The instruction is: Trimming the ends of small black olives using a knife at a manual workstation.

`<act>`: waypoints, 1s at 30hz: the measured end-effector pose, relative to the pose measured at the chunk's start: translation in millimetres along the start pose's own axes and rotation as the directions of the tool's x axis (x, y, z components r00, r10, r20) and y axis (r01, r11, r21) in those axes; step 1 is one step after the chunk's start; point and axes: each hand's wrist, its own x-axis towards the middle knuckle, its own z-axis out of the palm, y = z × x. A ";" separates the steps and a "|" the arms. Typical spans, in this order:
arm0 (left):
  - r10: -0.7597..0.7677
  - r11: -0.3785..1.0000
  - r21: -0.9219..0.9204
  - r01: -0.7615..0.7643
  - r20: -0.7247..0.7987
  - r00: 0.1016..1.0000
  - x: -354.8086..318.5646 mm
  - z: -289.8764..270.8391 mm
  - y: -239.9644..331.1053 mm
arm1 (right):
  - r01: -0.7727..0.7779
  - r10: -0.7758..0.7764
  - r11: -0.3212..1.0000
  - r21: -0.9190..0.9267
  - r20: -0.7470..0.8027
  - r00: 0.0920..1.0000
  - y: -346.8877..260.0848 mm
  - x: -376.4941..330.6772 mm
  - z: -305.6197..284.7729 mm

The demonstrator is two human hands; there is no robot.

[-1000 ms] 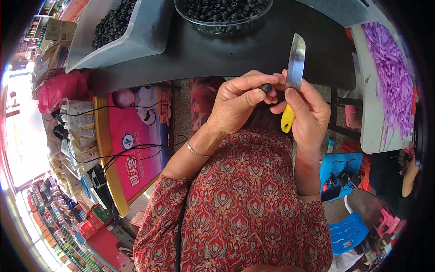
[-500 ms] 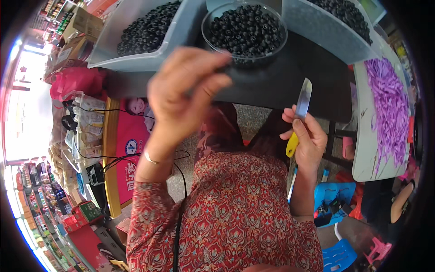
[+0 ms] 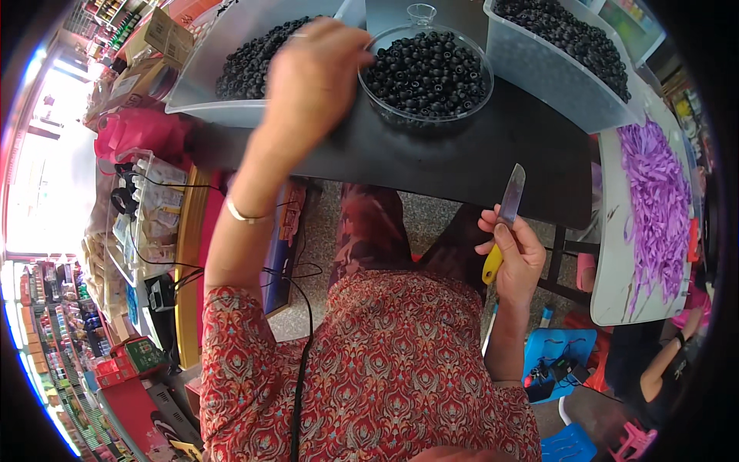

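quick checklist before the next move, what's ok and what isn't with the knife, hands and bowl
1. Knife gripped in the right hand: ok
2. Knife tip pointing away from the torso: ok
3. Left hand apart from the knife: ok
4. Left hand holding one of the dark round pieces: cannot tell, hand blurred
5. Transparent bowl upright on the black table: ok

Dark table [image 3: 431,165], clear bowl [image 3: 428,120] of small black pieces [image 3: 429,73], translucent bin [image 3: 223,114] left, another bin [image 3: 554,91] right
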 end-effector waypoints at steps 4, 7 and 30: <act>0.059 0.991 -0.134 -0.023 0.273 0.960 -2.0 55.0 21.2 | -0.010 0.010 1.000 -0.018 0.006 1.000 -2.1 -3.0 4.2; -0.013 0.997 0.064 -0.036 0.643 0.766 7.7 76.6 17.0 | -0.021 0.022 1.000 -0.008 0.010 1.000 -2.3 -8.3 3.1; -0.095 -0.031 -0.803 0.595 0.595 0.798 -25.0 55.9 64.1 | 0.052 -0.055 0.998 -0.048 -0.061 0.997 -11.0 -7.2 7.5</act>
